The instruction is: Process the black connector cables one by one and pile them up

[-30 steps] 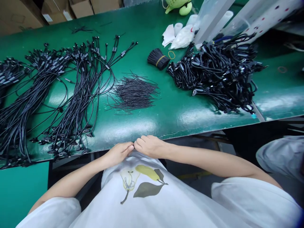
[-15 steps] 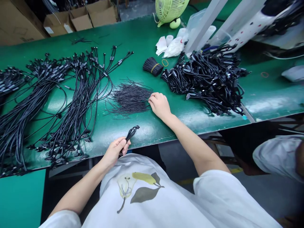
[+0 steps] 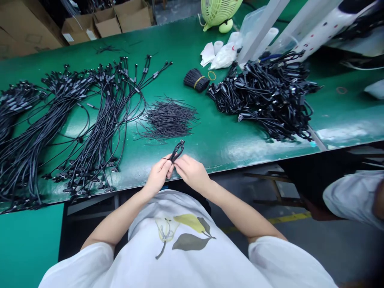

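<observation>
Apparently to stay bunched, a looped cable (image 3: pixel 177 151) is being gripped by the left hand (image 3: pixel 157 175); the right hand (image 3: pixel 192 172) is being held against it, grasp unclear.

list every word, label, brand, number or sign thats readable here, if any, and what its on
No text is readable.
White labels on the small cardboard box: too small to read.
Faint mark on the large cardboard box: too blurred to read.
Looped black cable: no legible marking.

Yellow-green fan (image 3: pixel 220 11); cardboard boxes (image 3: pixel 134 19) upper left.
</observation>
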`<state>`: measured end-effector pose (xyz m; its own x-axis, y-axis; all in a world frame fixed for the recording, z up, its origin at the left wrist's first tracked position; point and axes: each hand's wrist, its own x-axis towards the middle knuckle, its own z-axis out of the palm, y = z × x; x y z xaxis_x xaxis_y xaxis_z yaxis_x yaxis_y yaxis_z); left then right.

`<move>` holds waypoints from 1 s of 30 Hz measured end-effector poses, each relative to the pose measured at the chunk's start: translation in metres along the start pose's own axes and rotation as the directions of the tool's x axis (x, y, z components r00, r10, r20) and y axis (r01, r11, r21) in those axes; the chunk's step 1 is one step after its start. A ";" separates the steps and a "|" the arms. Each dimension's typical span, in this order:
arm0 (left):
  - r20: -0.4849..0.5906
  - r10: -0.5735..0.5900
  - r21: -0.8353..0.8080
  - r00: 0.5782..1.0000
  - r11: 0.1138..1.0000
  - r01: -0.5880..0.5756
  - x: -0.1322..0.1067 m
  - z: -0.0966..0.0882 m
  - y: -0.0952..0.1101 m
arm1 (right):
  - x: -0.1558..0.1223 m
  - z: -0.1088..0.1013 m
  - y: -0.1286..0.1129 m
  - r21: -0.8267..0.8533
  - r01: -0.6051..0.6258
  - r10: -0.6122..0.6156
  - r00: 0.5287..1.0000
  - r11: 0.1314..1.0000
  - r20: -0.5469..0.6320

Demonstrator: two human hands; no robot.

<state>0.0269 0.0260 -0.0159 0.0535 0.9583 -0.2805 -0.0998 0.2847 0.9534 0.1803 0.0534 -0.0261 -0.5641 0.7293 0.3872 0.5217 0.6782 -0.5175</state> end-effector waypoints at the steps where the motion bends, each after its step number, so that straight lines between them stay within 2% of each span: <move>1: -0.014 0.012 0.100 1.000 0.995 -0.011 0.000 -0.002 0.000 | 0.001 -0.003 -0.001 -0.146 0.111 -0.112 0.994 0.983 0.005; 3: -0.034 0.023 0.271 0.999 0.963 -0.013 0.001 -0.007 0.001 | 0.006 -0.011 -0.001 -0.345 0.345 -0.341 0.937 0.873 0.075; 5: -0.031 0.007 0.360 1.000 0.933 0.005 0.001 -0.014 0.002 | 0.014 -0.018 -0.002 -0.412 0.534 -0.512 0.841 0.738 0.174; 6: -0.012 -0.014 0.375 1.000 0.927 0.017 0.000 -0.018 0.002 | 0.019 -0.021 -0.002 -0.416 0.598 -0.558 0.798 0.686 0.228; 9: 0.057 -0.098 0.317 0.994 0.945 0.076 -0.003 -0.028 0.000 | 0.029 -0.027 -0.003 -0.346 0.691 -0.593 0.723 0.635 0.355; 13: 0.137 -0.230 0.145 0.964 0.967 0.210 -0.009 -0.032 0.001 | 0.034 -0.028 -0.009 -0.245 0.736 -0.628 0.671 0.632 0.394; 16: 0.168 -0.311 0.110 0.935 0.949 0.296 -0.012 -0.030 0.004 | 0.033 -0.027 -0.015 -0.232 0.742 -0.613 0.657 0.629 0.439; 21: 0.170 -0.416 0.164 0.894 0.906 0.390 -0.014 -0.030 0.003 | 0.032 -0.030 -0.018 -0.232 0.726 -0.537 0.650 0.647 0.538; 23: 0.173 -0.457 0.197 0.873 0.884 0.424 -0.015 -0.027 0.001 | 0.032 -0.031 -0.018 -0.250 0.738 -0.507 0.630 0.627 0.588; 25: 0.153 -0.452 0.208 0.879 0.884 0.418 -0.017 -0.023 -0.001 | 0.032 -0.032 -0.017 -0.265 0.751 -0.489 0.613 0.605 0.621; 27: 0.108 -0.406 0.207 0.907 0.902 0.379 -0.019 -0.017 -0.002 | 0.032 -0.029 -0.013 -0.279 0.734 -0.457 0.626 0.620 0.632; 30: 0.056 -0.346 0.260 0.936 0.911 0.321 -0.016 -0.010 -0.003 | 0.032 -0.021 -0.003 -0.236 0.602 -0.341 0.685 0.763 0.643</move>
<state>0.0167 0.0103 -0.0159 0.1402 0.7976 -0.5867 0.1847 0.5611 0.8069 0.1742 0.0767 0.0044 -0.9764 0.2104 -0.0491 0.2097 0.9776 0.0185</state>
